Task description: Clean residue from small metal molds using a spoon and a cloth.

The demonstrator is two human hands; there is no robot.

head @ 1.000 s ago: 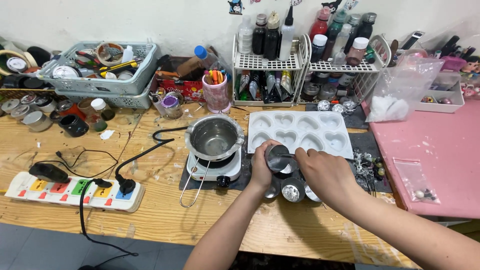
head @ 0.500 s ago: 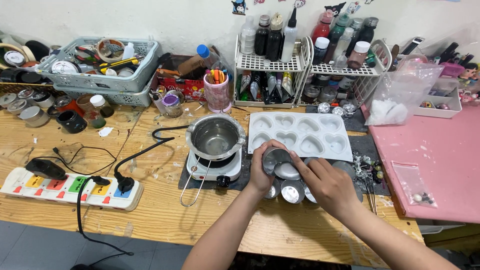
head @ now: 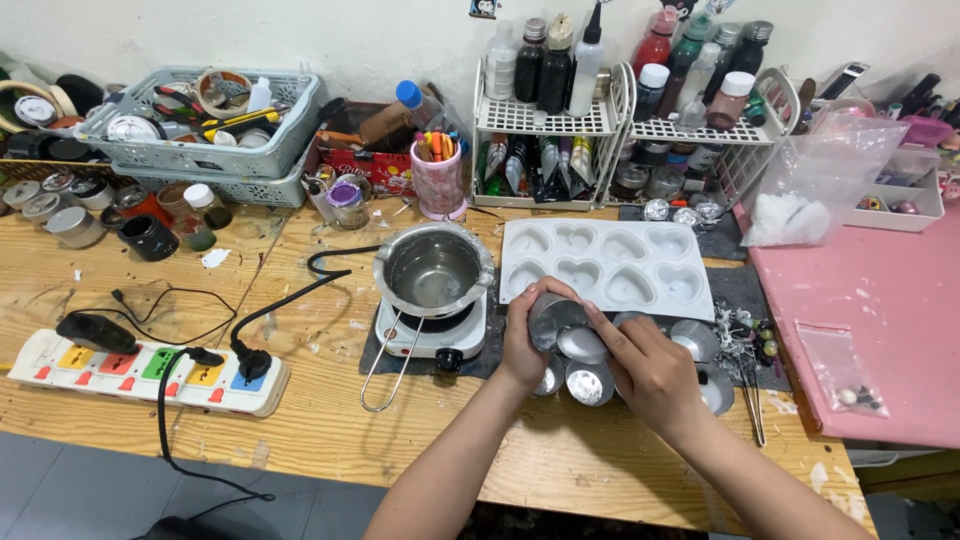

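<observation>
My left hand [head: 523, 338] grips a small round metal tin [head: 553, 318], tilted on its side just in front of the white heart-shaped mould [head: 606, 266]. My right hand [head: 643, 367] touches the tin's round metal lid [head: 581, 345] with its fingertips, right below the tin's mouth. Several more small silver tins [head: 590, 384] lie on the dark mat under my hands. To the left, a steel pot [head: 433, 270] stands on a small white hot plate [head: 431, 334].
A power strip [head: 140, 372] with black cables lies at front left. Grey baskets [head: 200, 130] of tools and several jars are at back left. White wire racks [head: 560, 120] hold bottles at the back. A pink surface [head: 880, 320] and a plastic bag [head: 810, 180] are at right.
My hands have drawn slightly toward me with the tin. The lid now sits lower, under the tin's mouth, with my right fingers on it.
</observation>
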